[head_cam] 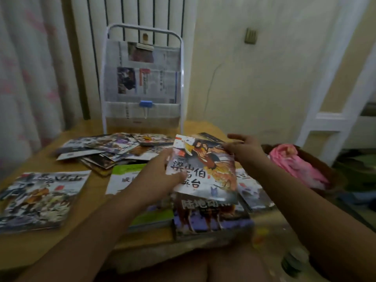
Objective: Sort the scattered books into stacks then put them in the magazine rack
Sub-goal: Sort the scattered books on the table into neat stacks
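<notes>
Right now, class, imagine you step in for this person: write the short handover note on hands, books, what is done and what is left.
Left hand and right hand grip the picture book by opposite edges, above the near stack.
Loose pile lies scattered at the table's far side; other books lie singly or stacked nearer.
Magazine rack stands behind, holding only newspapers.
Done: sorting begun.
Left: finish stacks, load rack.

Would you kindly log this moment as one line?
stage: sorting | left hand: holds picture book | right hand: at its far corner | magazine rack: newspapers only
</notes>
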